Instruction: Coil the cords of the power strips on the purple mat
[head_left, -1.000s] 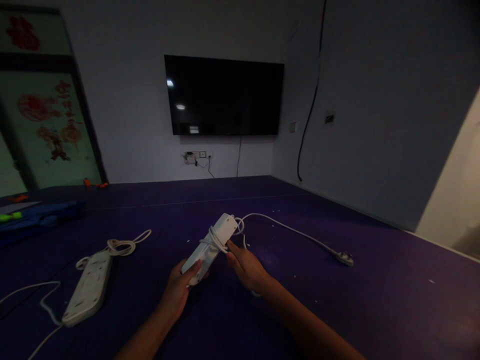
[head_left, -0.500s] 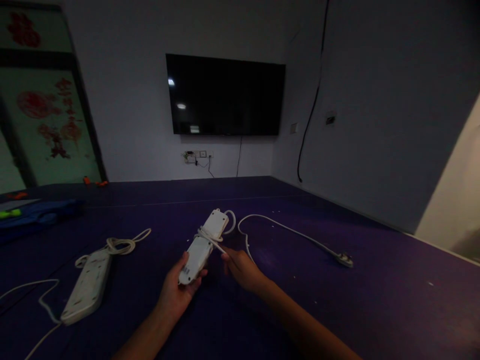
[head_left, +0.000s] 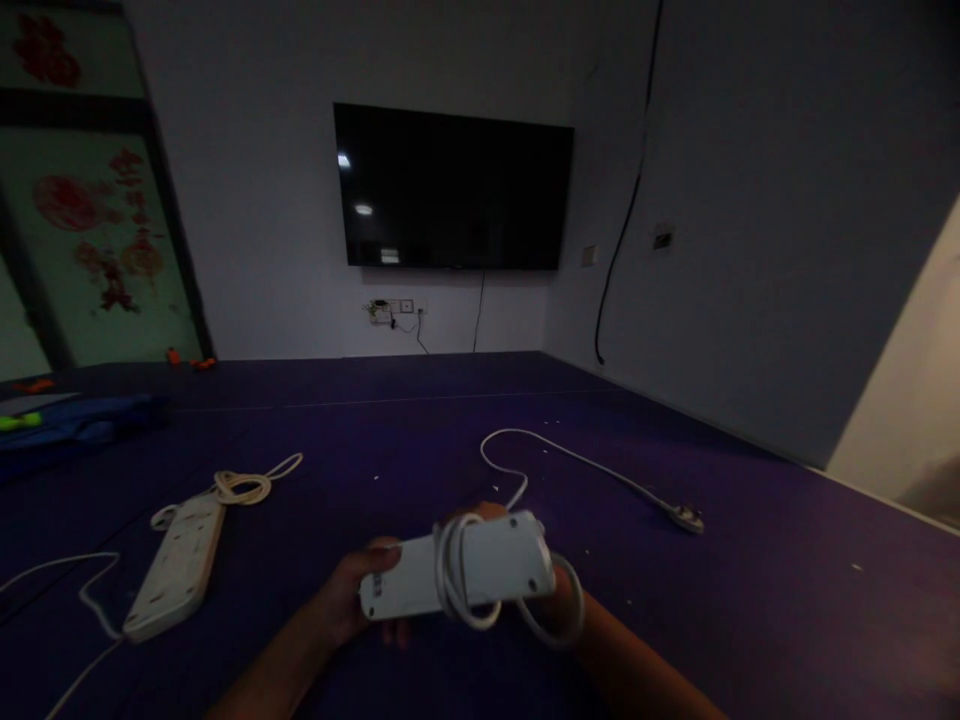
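A white power strip (head_left: 506, 560), underside up, lies nearly level across the front with its white cord (head_left: 455, 570) looped several times around its middle. My left hand (head_left: 367, 585) grips its left end, thumb on top and fingers beneath. Behind the strip is my right hand (head_left: 486, 510), mostly hidden, closed on the cord's free run. A loose cord loop (head_left: 577, 610) hangs below the strip's right end. From behind the right hand, the free cord curves over the purple surface to a plug (head_left: 686, 517).
Another white power strip (head_left: 176, 565) lies at the left, its bundled cord (head_left: 244, 487) at the far end. Blue cloth (head_left: 97, 418) and small orange objects (head_left: 202, 364) are farther back. A television (head_left: 454, 190) hangs on the wall.
The power strip has swung from a steep slant to nearly level and come closer. My right hand has gone from beside it to behind it, carrying the cord around.
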